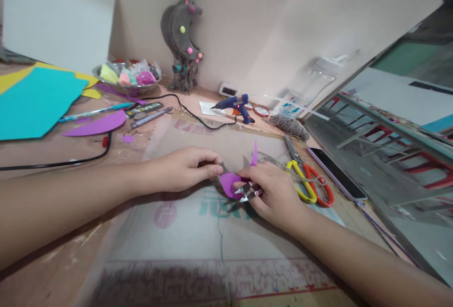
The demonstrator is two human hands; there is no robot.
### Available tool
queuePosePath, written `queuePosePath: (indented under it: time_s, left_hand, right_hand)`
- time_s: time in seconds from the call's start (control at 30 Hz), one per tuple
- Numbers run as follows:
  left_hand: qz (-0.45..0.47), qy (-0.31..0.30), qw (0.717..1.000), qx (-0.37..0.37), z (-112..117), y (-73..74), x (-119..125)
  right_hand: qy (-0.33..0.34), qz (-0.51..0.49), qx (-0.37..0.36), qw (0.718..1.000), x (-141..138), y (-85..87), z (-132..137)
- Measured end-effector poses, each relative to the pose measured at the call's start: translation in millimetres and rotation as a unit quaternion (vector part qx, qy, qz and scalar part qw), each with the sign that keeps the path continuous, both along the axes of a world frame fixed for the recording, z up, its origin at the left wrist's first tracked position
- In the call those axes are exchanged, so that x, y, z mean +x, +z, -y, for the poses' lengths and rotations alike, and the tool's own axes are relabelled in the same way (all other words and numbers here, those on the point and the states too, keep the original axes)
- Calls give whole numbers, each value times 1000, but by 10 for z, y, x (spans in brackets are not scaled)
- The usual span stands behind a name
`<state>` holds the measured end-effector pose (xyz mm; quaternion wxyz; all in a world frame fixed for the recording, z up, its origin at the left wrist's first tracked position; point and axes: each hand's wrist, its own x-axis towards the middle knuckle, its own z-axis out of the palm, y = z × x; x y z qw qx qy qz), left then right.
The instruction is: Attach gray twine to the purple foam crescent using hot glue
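Note:
My left hand (pixel 191 170) is closed, thumb and forefinger pinching a small grey piece (pixel 222 167) beside a purple paper cutout (pixel 230 185). My right hand (pixel 272 191) grips this cutout at its right side. A metal tool with two pointed tips (pixel 249 191) also sits among the right fingers; its kind is hard to make out. Another purple strip (pixel 254 153) sticks up behind that hand. Below the hands a thin grey thread (pixel 221 241) runs down over the printed plastic sheet (pixel 141 241). Grey yarn strands loop near the right hand.
Scissors (pixel 307 182) and a phone (pixel 336 172) lie at the right. Behind are a blue glue gun (pixel 235 105), a yarn bundle (pixel 290 126) and a grey moon ornament (pixel 179 30). A clay-filled bowl (pixel 129 86), black cord (pixel 60 166) and coloured sheets (pixel 35 101) occupy the left.

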<state>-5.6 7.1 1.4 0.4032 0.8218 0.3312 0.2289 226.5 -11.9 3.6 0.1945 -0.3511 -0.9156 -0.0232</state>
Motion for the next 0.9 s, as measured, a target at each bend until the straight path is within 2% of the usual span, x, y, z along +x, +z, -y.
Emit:
queuePosePath:
  time_s: [0.23, 0.43, 0.57, 0.73, 0.9]
  left_hand:
    - [45, 7, 998, -47, -10, 18, 1]
    - [33, 6, 998, -59, 14, 42, 6]
    - [11, 20, 999, -48, 24, 41, 11]
    - [-8, 17, 999, -45, 14, 29, 15]
    - [-13, 23, 999, -38, 17, 39, 10]
  right_hand:
    - [-3, -46, -109, 993, -44, 40, 20]
    - [7, -58, -138, 989, -61, 31, 29]
    - [0, -48, -104, 993, -35, 34, 34]
    - [48, -37, -33, 998, -37, 61, 50]
    - [54, 13, 4, 998, -65, 53, 21]
